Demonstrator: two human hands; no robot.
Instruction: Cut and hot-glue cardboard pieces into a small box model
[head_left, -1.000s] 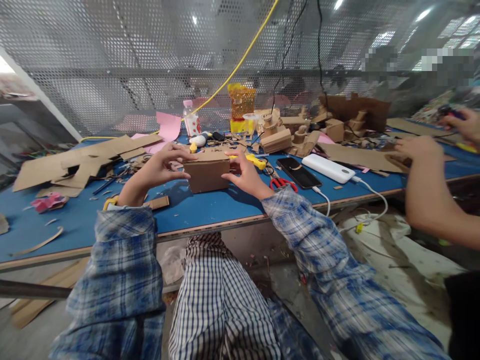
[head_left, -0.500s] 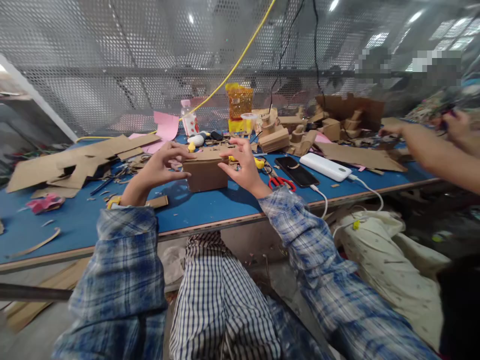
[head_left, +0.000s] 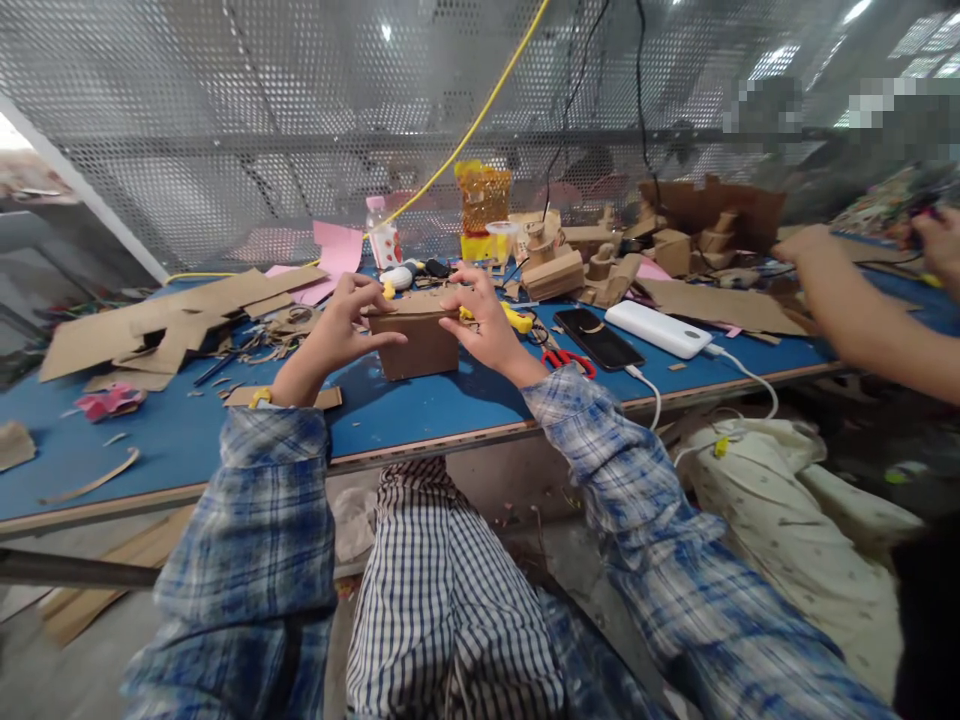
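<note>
A small brown cardboard box (head_left: 421, 350) sits upright on the blue table in front of me. My left hand (head_left: 346, 328) grips its left end, with the thumb across the front face and the fingers over the top edge. At the right end, my right hand (head_left: 484, 325) holds the box in the same way, thumb on the front and fingers on top. The far side of the box is hidden. Just behind my right hand lies a yellow tool (head_left: 517, 318), partly covered.
Red-handled scissors (head_left: 568, 362), a black phone (head_left: 598, 338) and a white power bank (head_left: 660, 330) lie to the right. Cardboard sheets (head_left: 165, 325) cover the left. A bottle (head_left: 382, 235) and cardboard pieces stand behind. Another person's arm (head_left: 862, 310) reaches in at right.
My left hand has come in closer, its thumb now lying across the box's front face. The box stays in nearly the same place. The view has shifted slightly.
</note>
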